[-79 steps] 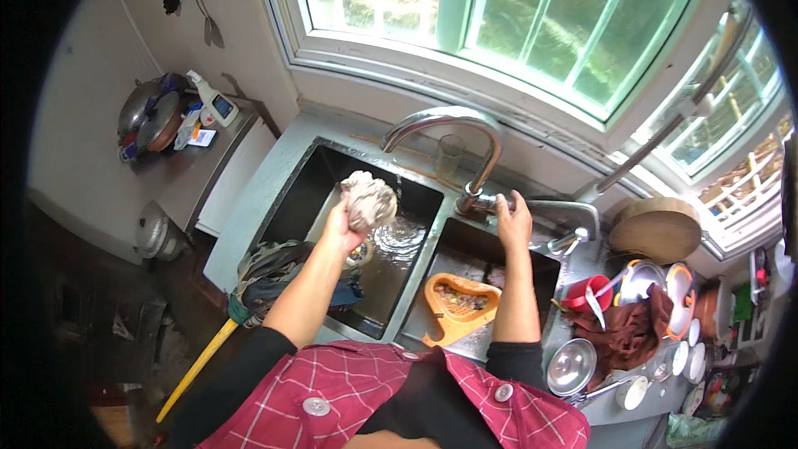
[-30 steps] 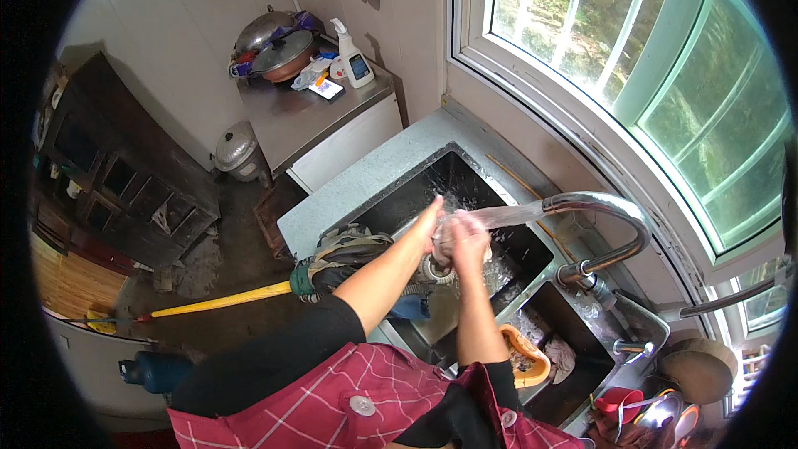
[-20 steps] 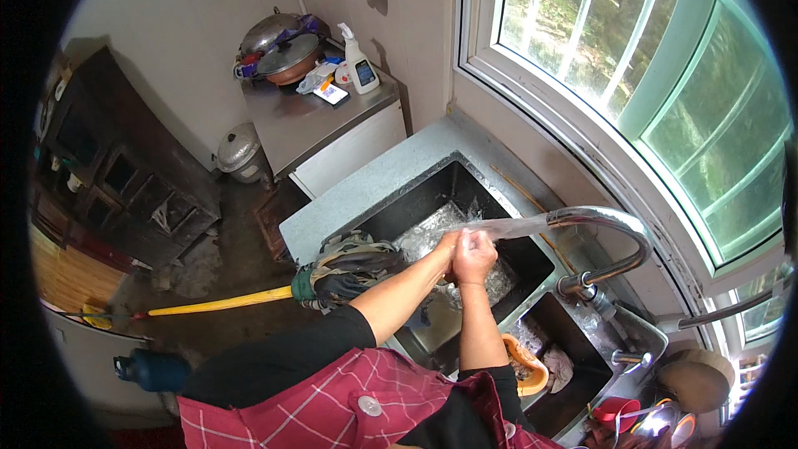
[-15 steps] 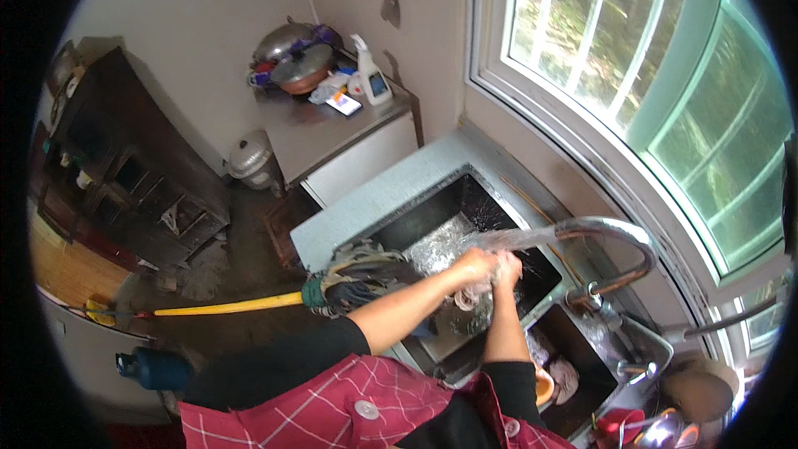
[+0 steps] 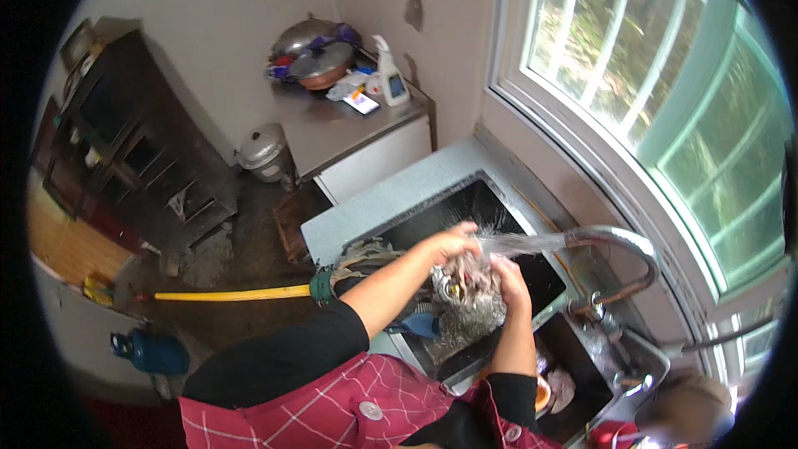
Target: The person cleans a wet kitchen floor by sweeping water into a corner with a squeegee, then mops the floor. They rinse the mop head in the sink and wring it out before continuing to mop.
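A wet greyish-brown cloth [image 5: 470, 277] hangs crumpled between my hands over the left sink basin [image 5: 428, 220]. My left hand [image 5: 455, 243] grips its upper left side. My right hand [image 5: 510, 279] is closed on its right side. From the curved metal faucet [image 5: 632, 241], a broad stream of water [image 5: 528, 242] runs leftward onto the cloth and my fingers, splashing into the basin. Beside my left forearm, a mop [image 5: 366, 258] with a yellow handle [image 5: 233, 293] rests over the basin's left edge, partly hidden by my arm.
The right basin [image 5: 573, 349] holds a pale crumpled item [image 5: 560, 389] and an orange-rimmed one [image 5: 542, 394]. Behind stands a metal-topped counter [image 5: 332, 137] with a lidded pan [image 5: 320, 66] and a spray bottle [image 5: 389, 75]. A blue gas cylinder [image 5: 154, 352] and dark cabinet [image 5: 141, 141] are at left.
My hands, close together on the bunched cloth before, are now farther apart, and the cloth is spread wider beneath the stream. The view has shifted slightly.
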The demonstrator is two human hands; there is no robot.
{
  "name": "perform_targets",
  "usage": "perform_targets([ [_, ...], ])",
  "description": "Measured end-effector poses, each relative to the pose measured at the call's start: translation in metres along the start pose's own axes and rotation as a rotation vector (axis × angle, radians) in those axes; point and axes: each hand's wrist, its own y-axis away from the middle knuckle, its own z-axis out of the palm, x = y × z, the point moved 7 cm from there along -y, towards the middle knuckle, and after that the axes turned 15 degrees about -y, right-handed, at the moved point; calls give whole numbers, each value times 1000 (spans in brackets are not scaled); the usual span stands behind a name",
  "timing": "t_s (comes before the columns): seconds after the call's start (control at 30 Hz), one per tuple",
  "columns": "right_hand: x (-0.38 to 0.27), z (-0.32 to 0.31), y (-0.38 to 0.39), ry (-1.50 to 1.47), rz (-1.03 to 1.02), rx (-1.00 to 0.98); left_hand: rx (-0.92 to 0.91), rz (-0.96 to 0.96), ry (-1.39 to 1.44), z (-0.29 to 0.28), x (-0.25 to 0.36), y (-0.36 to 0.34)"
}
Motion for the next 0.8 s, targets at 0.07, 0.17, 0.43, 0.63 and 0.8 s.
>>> perform_targets([
  [0.07,4,-47,-1,-119,-52,183,207,-110,121,-13,10,8],
  [0.17,-25,-31,13,-346,-266,313,219,-213,592,-29,-53,-15],
  [0.43,-44,105,56,330,-478,204,-178,-267,832,73,-48,-16],
  [0.63,-84,154,102,846,-776,249,-554,100,1066,83,-12,-21],
  [0.8,-68,5,28,458,-519,750,110,17,658,97,-5,-20],
])
